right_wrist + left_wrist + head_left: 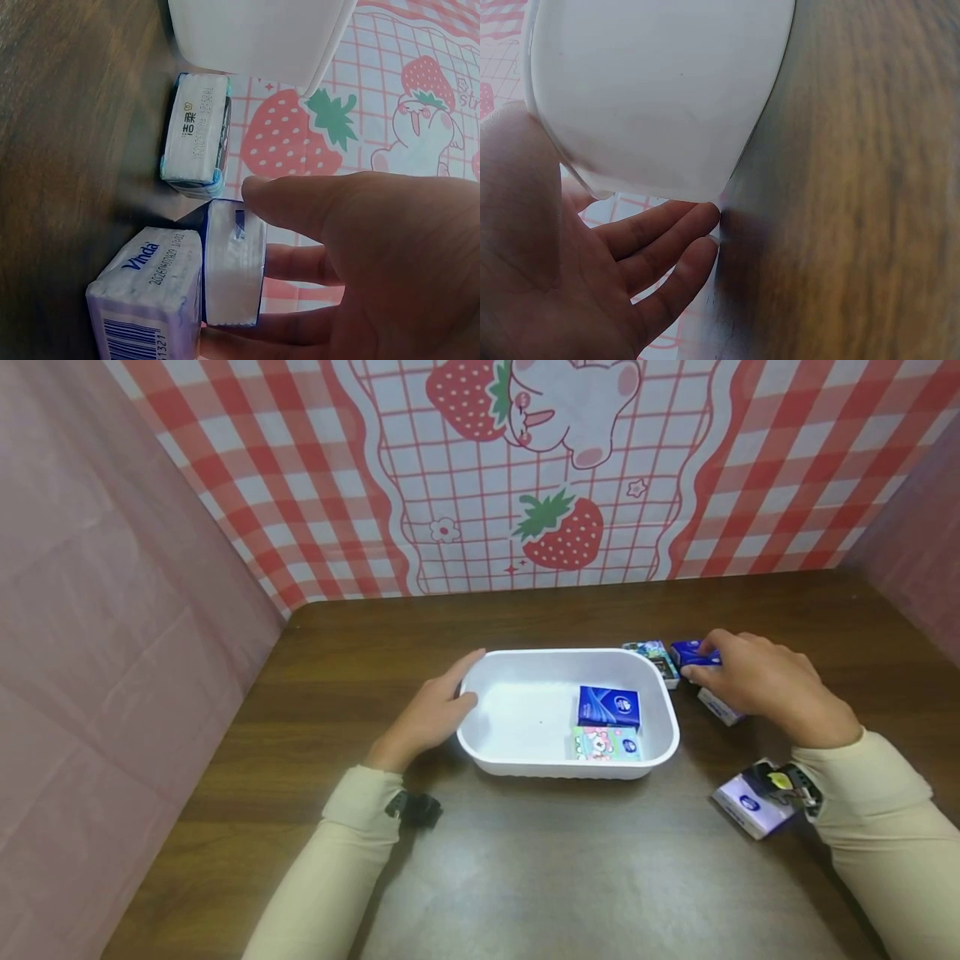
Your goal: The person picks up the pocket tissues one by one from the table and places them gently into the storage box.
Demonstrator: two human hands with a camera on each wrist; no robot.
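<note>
My left hand (427, 714) holds the left end of a white plastic tub (517, 718), thumb over the rim and fingers along the outer wall (667, 97). A dark blue tissue pack (609, 707) and a green-and-pink tissue pack (606, 744) lie inside at its right end. To the right of the tub, my right hand (765, 677) pinches another blue tissue pack (234, 274) between thumb and fingers, down at the table. Touching or very near it is a purple-and-white Vinda tissue pack (146, 270), partly under the hand in the head view.
A colourful tissue pack (654, 658) lies by the tub's back right corner. Nearer me, a lilac tissue pack (753, 802) sits partly below the right wrist camera. A strawberry-patterned cloth (465, 527) hangs behind the brown wooden table (525, 877).
</note>
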